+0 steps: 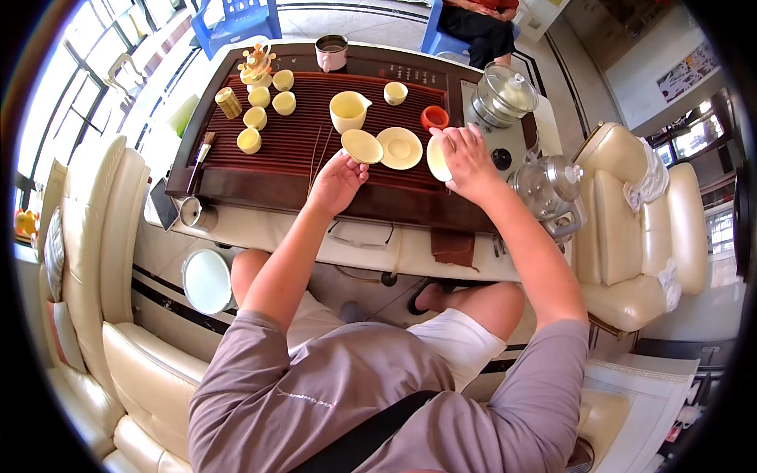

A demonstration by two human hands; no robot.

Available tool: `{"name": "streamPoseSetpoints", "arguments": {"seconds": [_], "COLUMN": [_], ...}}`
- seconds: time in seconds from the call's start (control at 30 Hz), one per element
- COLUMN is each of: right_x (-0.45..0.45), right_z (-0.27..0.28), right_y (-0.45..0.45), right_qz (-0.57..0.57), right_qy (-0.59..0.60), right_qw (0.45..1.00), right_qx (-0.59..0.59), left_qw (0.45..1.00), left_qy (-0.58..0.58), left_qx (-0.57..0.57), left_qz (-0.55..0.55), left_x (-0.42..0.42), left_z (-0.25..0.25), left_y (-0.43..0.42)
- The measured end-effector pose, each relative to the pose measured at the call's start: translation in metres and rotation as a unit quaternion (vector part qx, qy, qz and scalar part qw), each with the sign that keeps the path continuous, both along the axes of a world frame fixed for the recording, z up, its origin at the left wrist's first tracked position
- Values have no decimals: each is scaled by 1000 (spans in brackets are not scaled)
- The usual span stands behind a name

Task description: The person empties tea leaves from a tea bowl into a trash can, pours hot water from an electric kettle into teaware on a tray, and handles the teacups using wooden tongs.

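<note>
My left hand pinches a round, shallow pale yellow gaiwan lid, tilted above the front of the tea tray. My right hand is closed over a pale yellow tea bowl; its fingers hide much of it, and the bowl tips on its side. Between the hands a matching saucer lies flat on the tray. Behind it are a pouring pitcher and a small cup. A small red-orange cup stands just beyond my right fingertips.
Several small yellow cups stand at the tray's left, near a brush and a figurine. Glass kettles stand to the right. Glasses and a brown cloth lie along the front edge. A person sits opposite.
</note>
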State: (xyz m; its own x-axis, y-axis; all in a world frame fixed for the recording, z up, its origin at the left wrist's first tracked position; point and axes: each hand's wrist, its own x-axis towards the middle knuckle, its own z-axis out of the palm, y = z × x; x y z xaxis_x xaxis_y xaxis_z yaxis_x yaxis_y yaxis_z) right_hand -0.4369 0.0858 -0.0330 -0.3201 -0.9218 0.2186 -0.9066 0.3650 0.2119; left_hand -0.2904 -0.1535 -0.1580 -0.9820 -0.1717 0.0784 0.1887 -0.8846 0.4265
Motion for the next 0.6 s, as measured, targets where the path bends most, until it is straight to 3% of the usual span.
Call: {"name": "streamPoseSetpoints", "arguments": {"seconds": [0.1,0.27,0.33,0.6], "right_x": [-6,-1,4,28], "right_z": [-3,-7,-9,-50], "right_y": [4,9,8,10], "right_qz": [-17,-50,-90,-69], "right_qy": [-63,-164,-265,-385], "right_qw": [992,974,925,851], "right_qx": [-104,-150,-257,-351], "left_qw": [1000,1000,999,989], "left_qy": [12,-13,-4,-56], "left_qx": [13,-9,-32,-124], "left_qz": [-1,9,12,51], "left_x": [-3,-2,-4,-1], "left_z": [-2,2,-1,26], "left_y": [0,1,1,9]}}
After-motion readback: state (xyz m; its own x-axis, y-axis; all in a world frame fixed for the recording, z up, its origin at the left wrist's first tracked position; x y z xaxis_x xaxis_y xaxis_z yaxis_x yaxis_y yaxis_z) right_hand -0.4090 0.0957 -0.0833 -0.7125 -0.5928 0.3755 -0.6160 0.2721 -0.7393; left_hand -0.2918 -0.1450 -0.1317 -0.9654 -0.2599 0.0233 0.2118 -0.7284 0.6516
